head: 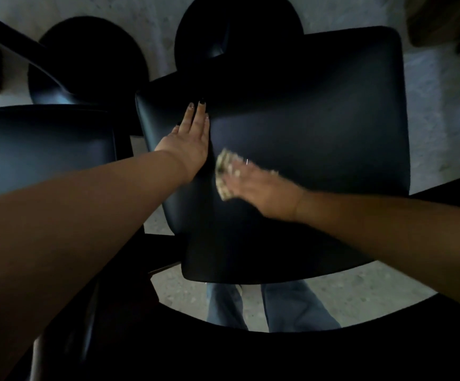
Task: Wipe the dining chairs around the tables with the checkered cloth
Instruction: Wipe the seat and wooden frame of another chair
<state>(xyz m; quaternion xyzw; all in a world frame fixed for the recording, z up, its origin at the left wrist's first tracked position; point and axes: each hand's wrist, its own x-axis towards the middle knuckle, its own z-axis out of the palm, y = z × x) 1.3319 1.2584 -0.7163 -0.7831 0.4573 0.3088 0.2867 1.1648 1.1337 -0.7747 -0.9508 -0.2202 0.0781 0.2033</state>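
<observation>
A: Here, which hand carries the checkered cloth?

B: The right hand. It presses the bunched cloth flat on the black chair, near the seat's 8 o'clock part. The hand is blurred; its fingers lie over the cloth, but whether they are spread or held together cannot be told.

A: And the left hand?

B: It rests palm-down on the same chair at about 9 o'clock, fingers straight and pressed together, pointing to 12 o'clock, nails dark. It lies just beside the cloth without touching it.

A: What surrounds the chair?

B: A second black chair stands at 9 o'clock, close alongside. Two round black stools sit at 11 and 12 o'clock on the pale floor. At 6 o'clock, below the seat edge, the person's blue jeans show.

A: Any containers?

B: No container shows; the cloth lies directly on the seat.
</observation>
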